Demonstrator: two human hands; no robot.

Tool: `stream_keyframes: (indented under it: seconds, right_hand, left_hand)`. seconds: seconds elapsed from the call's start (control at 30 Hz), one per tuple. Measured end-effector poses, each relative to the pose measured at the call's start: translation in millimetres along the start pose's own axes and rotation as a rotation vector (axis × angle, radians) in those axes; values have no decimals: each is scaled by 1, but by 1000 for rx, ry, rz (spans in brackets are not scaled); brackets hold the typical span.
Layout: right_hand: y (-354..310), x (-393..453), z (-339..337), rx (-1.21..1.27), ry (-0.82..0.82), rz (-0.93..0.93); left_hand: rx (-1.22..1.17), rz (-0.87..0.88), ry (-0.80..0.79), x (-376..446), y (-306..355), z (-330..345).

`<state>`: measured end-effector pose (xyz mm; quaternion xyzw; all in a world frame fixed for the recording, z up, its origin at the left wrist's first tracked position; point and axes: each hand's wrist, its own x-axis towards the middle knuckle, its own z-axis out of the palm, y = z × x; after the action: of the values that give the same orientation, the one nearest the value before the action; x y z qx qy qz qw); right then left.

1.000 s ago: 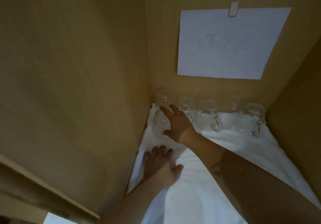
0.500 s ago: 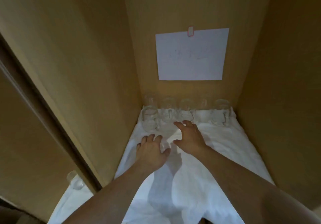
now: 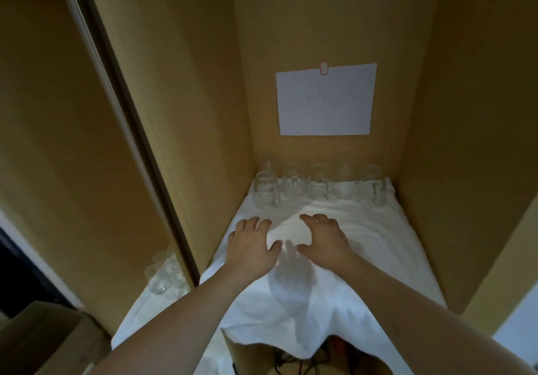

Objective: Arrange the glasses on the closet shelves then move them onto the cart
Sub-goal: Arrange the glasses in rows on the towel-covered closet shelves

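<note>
Several clear glass mugs [image 3: 316, 189] stand in a row along the back of the closet shelf, on a white cloth [image 3: 364, 258]. One more mug [image 3: 264, 193] sits a little forward at the left end. My left hand [image 3: 251, 248] and my right hand [image 3: 323, 239] hover side by side over the cloth, in front of the mugs, fingers spread and slightly bent, holding nothing. Neither hand touches a mug.
Wooden closet walls [image 3: 465, 141] close in the shelf on three sides. A white paper sheet [image 3: 324, 99] is taped to the back wall. More glasses [image 3: 163, 275] stand on a cloth in the neighbouring compartment at lower left. A cardboard box [image 3: 43, 342] sits below.
My right hand has let go of the front left mug and drawn back toward me. Both hands now sit level over the cloth. The view has pulled back from the shelf.
</note>
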<state>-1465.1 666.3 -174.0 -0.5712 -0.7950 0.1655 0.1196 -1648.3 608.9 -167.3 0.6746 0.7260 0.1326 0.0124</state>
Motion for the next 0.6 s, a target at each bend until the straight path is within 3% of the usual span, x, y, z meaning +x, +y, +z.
stream_keyframes:
  seconds: [0.3,0.6]
  right_hand:
    - [-52,-29,43,23,-45,-12]
    - [-146,-58,94,31,-60,-8]
  left_hand:
    - [-48,-5,-29,-48,-54,-9]
    - [-60,28,-25,-96,-145,-36]
